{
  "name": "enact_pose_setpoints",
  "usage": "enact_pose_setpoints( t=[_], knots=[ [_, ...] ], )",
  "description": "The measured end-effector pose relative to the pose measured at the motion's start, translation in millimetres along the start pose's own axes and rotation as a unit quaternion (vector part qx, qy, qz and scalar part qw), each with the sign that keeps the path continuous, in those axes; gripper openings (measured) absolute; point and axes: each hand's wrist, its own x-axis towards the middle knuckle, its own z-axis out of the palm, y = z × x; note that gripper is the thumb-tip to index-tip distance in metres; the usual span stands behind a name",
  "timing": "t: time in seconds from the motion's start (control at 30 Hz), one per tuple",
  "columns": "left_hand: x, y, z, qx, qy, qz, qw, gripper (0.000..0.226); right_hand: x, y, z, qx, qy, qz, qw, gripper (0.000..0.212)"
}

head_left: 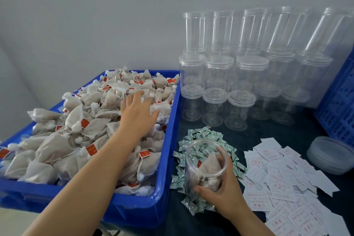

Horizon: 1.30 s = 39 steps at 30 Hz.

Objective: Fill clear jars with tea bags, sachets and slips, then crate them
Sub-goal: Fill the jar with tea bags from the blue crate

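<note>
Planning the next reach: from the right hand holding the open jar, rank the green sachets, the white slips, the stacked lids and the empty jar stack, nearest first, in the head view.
From the right hand:
1. Green sachets, underneath and around it.
2. White slips, just right.
3. Stacked lids, far right.
4. Empty jar stack, behind, by the wall.

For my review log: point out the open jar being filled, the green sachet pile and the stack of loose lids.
open jar (206, 161), head view, on its clear front wall.
green sachet pile (203, 136), head view, on sachets behind the jar.
stack of loose lids (330, 156), head view, on the top lid's face.

Soft even daylight, faint shadows; wide-angle bending at edges; stacked jars (249, 74) slightly hazy.
</note>
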Motion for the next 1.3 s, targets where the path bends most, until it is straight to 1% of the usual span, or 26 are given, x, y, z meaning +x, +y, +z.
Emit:
enact_pose_setpoints(
  t=[0.1,0.23,0.33,0.43,0.53,0.63,0.7,0.73,0.8,0.9,1.07,1.3],
  knots=[
    [4,-7,6,0.072,-0.067,-0.049,0.994,0.047,0,-1,0,0.002,-0.001,0.0,1.0,0.114],
    [5,-8,10,0.12,-0.136,-0.074,0.981,0.066,-1,-2,0,0.003,-0.001,0.01,1.0,0.113],
    [5,-7,11,0.145,-0.147,-0.094,0.974,0.076,-1,-3,0,-0.005,-0.001,0.007,1.0,0.113],
    [5,-7,11,0.153,-0.14,-0.108,0.972,0.08,0,-2,0,-0.01,-0.002,0.003,1.0,0.113],
    [4,-7,9,0.144,-0.117,-0.103,0.977,0.07,0,-2,0,-0.009,-0.004,0.01,1.0,0.115],
    [3,-3,7,0.113,-0.061,-0.077,0.989,0.054,-1,-3,-1,-0.009,-0.002,0.014,1.0,0.116],
    [3,-1,6,0.061,-0.016,-0.042,0.997,0.045,-1,-3,-1,-0.01,0.0,0.013,1.0,0.117],
    [2,1,5,0.017,0.004,-0.026,0.999,0.042,-1,-4,-1,-0.009,0.0,0.012,1.0,0.117],
    [1,5,2,-0.062,0.033,-0.012,0.997,0.044,-1,-4,-1,-0.011,-0.001,0.01,1.0,0.117],
    [-1,11,-2,-0.102,0.068,0.004,0.992,0.05,-1,-3,-1,-0.013,-0.002,0.009,1.0,0.117],
    [-6,18,-9,-0.157,0.133,0.044,0.978,0.037,-1,-2,-1,-0.01,-0.004,0.012,1.0,0.117],
    [-13,26,-14,-0.235,0.147,0.073,0.958,0.037,-1,-1,0,-0.003,-0.002,0.005,1.0,0.115]
  ],
)
